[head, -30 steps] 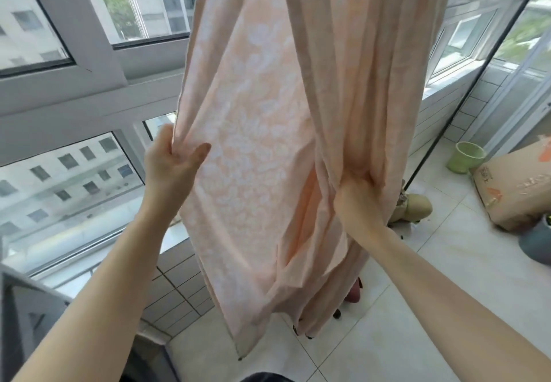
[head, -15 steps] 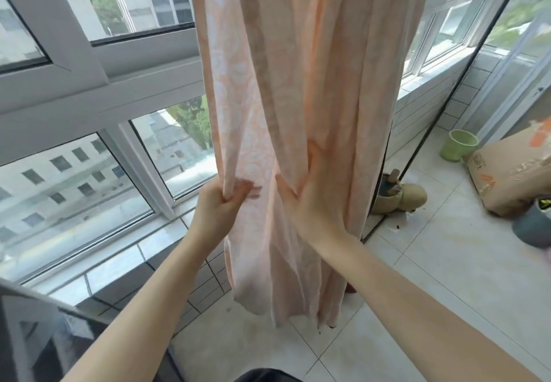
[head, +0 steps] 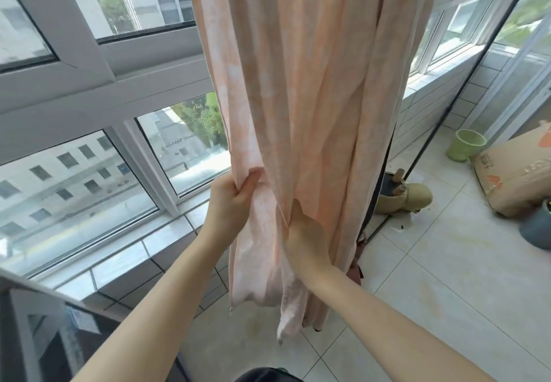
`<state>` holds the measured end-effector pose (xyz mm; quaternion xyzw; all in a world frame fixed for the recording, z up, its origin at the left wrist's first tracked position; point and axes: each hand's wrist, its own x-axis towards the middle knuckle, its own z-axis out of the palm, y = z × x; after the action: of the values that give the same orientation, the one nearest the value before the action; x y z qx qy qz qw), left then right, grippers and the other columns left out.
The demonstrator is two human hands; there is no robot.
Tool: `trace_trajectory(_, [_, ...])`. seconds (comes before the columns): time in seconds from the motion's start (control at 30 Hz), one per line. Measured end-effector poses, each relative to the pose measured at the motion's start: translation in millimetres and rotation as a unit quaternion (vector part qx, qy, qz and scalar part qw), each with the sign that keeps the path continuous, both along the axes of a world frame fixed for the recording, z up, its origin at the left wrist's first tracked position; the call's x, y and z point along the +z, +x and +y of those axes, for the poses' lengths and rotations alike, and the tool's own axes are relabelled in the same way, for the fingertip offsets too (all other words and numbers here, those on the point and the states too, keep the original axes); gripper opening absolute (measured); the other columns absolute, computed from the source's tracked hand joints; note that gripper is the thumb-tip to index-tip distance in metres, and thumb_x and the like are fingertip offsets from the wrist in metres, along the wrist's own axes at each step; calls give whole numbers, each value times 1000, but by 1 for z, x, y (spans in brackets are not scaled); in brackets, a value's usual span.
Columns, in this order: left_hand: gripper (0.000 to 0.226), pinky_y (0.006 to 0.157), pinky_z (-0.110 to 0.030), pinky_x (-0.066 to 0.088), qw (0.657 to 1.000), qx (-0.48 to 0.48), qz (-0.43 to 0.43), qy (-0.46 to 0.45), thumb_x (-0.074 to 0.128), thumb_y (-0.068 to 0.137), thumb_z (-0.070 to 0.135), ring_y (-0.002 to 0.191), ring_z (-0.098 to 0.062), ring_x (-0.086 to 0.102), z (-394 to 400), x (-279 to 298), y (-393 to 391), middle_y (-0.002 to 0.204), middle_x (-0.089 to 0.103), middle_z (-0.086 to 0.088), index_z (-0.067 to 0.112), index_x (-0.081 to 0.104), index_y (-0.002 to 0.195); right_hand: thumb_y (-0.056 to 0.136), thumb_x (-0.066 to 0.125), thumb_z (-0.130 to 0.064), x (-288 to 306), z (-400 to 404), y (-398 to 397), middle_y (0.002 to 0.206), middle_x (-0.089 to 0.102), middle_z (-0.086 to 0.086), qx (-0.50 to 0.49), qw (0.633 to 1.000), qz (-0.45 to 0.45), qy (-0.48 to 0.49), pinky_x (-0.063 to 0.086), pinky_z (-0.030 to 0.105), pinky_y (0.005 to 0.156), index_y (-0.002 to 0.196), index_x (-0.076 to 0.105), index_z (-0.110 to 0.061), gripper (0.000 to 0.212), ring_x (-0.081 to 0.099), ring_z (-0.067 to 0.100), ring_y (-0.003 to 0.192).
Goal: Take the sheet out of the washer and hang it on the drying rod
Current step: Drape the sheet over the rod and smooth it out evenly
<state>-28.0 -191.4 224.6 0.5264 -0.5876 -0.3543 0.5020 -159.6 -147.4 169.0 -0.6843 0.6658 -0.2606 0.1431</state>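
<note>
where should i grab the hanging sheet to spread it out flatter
Grip the sheet by its free left side edge, where the left hand already pinches it, coming from the window side. That edge hangs loose and single-layered, while the middle is bunched in folds around the right hand, so pulling sideways there probably opens it.

Two bare forearms reach in — no sleeves, no watch, no rings on left hand point(head: 229, 202) or right hand point(head: 304, 232).

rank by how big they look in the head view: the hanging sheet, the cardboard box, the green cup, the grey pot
1. sheet, by far the largest.
2. cardboard box, partly cut off by the frame.
3 and 4. green cup and grey pot look alike; the pot is cut off, so unranked.
</note>
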Motion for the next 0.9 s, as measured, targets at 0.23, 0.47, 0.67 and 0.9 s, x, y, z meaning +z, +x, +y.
trace_trajectory(0.23, [42,56,-34,38,999,-21,-25,38,54,95,9,56,-9,43,3,-25,5,53,53,6,10,54,53,100,39,-36,13,4,12,98,61,-4,18,988,-152,1,52,39,78,114,53,-20,26,60,15,87])
trace_trajectory(0.47, [30,63,-42,52,999,-16,-15,44,57,95,11,64,-14,61,1,-3,6,68,68,-1,8,68,67,94,48,-50,64,3,5,80,62,-8,21,973,-189,-133,52,30,57,113,47,-17,38,62,11,67])
trace_trajectory(0.67, [36,59,-44,49,1000,-21,13,17,66,91,25,63,-28,63,6,12,6,74,66,-24,-7,65,75,99,37,-35,50,2,-4,59,48,-8,4,988,-124,-96,45,34,52,97,54,-15,26,51,15,51])
trace_trajectory(0.9, [18,59,-29,56,989,-19,94,-116,66,83,26,70,-16,70,20,72,9,76,71,0,9,63,86,92,60,-32,104,-3,-11,123,46,-12,16,960,-192,-204,34,-7,76,138,26,-25,58,41,-13,100])
